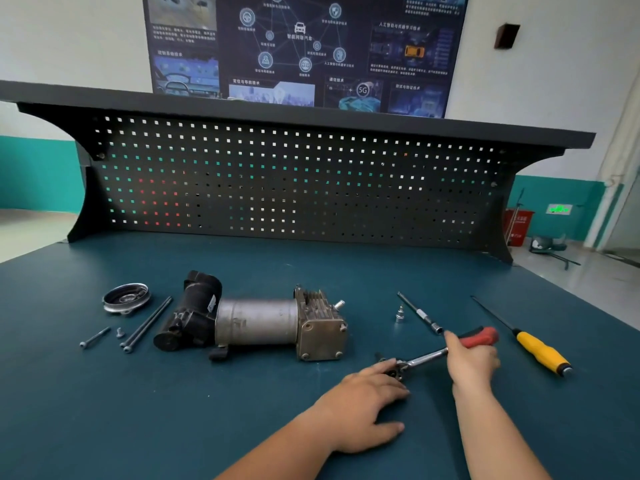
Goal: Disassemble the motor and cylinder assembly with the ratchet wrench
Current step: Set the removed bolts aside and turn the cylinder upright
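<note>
The motor and cylinder assembly (256, 322) lies on its side on the blue bench (242, 427), black motor end left, finned metal block right. Just right of it lies the ratchet wrench (429, 356) with a red handle. My right hand (472, 363) grips that handle. My left hand (367, 403) rests on the bench, its fingertips at the wrench's head, which they partly hide. Left of the assembly lie a round metal cover (126, 298), two long bolts (147, 325), a shorter bolt (94, 338) and a small screw (120, 332).
An extension bar (419, 312) and a small socket (400, 314) lie behind the wrench. A yellow-handled screwdriver (523, 339) lies at the right. A black pegboard (294, 185) closes the back of the bench.
</note>
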A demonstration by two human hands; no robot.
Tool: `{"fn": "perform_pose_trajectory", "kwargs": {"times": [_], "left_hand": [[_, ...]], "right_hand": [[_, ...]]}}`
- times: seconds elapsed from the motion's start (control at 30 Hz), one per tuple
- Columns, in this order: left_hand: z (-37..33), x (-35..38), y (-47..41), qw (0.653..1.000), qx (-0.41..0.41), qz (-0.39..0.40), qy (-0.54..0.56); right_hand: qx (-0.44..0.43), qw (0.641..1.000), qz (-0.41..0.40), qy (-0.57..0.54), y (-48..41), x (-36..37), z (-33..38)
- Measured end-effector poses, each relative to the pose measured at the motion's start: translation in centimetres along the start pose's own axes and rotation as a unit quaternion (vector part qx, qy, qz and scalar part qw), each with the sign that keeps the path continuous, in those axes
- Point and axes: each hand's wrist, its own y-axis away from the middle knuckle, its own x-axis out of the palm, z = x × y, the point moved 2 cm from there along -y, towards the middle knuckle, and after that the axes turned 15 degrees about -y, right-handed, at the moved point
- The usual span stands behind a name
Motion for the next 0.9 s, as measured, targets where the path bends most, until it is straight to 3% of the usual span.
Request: {"fn": "perform_pose_trajectory", "kwargs": {"times": [0.3, 0.37, 0.43, 0.53, 0.6, 0.7, 0.9], "left_hand": [[0.3, 0.4, -0.1, 1.0, 0.006, -0.004, 0.029], [0.3, 0.0, 0.0, 0.996, 0.001, -0.047, 0.07], [0.8, -0.8, 0.2, 0.979, -0.066, -0.132, 0.14], [2.6, -1.6, 0.9, 0.898, -0.258, -0.28, 0.221], [3.3, -1.8, 1.2, 0.855, -0.315, -0.317, 0.264], [3.3, -1.9, 1.5, 0.827, -0.338, -0.33, 0.304], [3.4, -1.7, 1.6, 0.845, -0.376, -0.278, 0.259]], "right_hand": [[-0.065, 0.976, 0.053, 0.199, 0.7, -0.4, 0.1], [-0.087, 0.973, 0.061, 0.206, 1.7, -0.3, 0.6], [-0.192, 0.961, 0.073, 0.183, 3.5, 0.3, 1.5], [-0.445, 0.868, 0.163, 0.152, 8.3, 2.2, 2.4], [-0.503, 0.818, 0.239, 0.147, 10.9, 3.5, 2.2], [-0.476, 0.815, 0.295, 0.147, 12.1, 5.2, 1.6], [-0.414, 0.835, 0.329, 0.151, 11.7, 6.2, 0.3]]}}
